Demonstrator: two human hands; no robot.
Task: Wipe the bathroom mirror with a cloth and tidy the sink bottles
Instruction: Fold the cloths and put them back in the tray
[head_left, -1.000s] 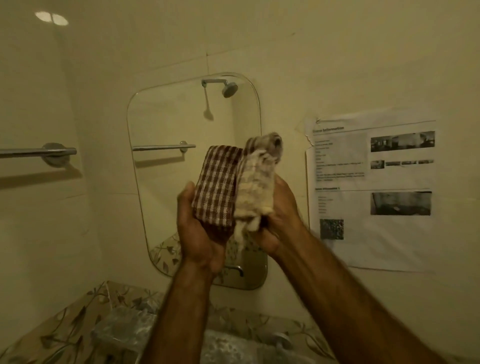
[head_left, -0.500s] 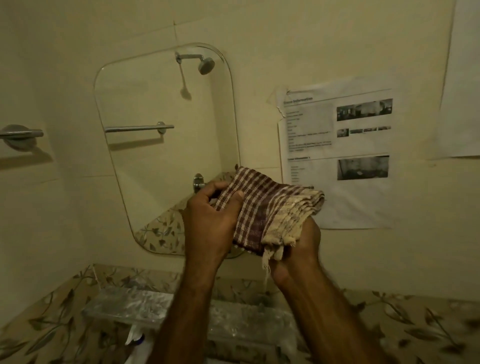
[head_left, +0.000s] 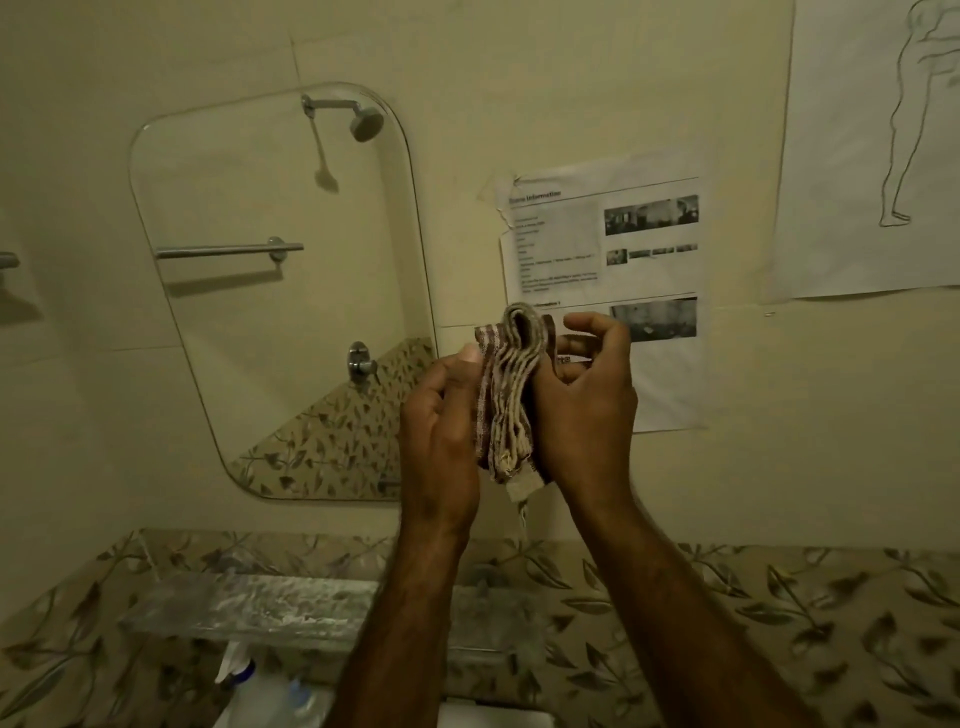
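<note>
A brown-and-cream checked cloth (head_left: 506, 400), folded into a thick bundle, stands upright between my two hands. My left hand (head_left: 441, 431) presses its left side with the thumb on top. My right hand (head_left: 584, 405) cups its right side, fingers curled over the fold. The rounded wall mirror (head_left: 270, 291) hangs to the left of the hands and reflects a shower head and a towel bar. A spray bottle (head_left: 244, 686) with a white trigger and a blue-capped bottle (head_left: 301, 696) show at the bottom edge, partly hidden by my left forearm.
A glass shelf (head_left: 249, 605) juts out below the mirror, over leaf-patterned tiles (head_left: 779, 597). A printed sheet (head_left: 602, 249) and a line drawing (head_left: 878, 145) are taped to the wall on the right. A towel bar end (head_left: 8, 260) sticks out at far left.
The cloth has been folded from a flat spread into a narrow upright bundle between my hands. The view has tilted down and to the right, bringing the bottles and the drawing into sight.
</note>
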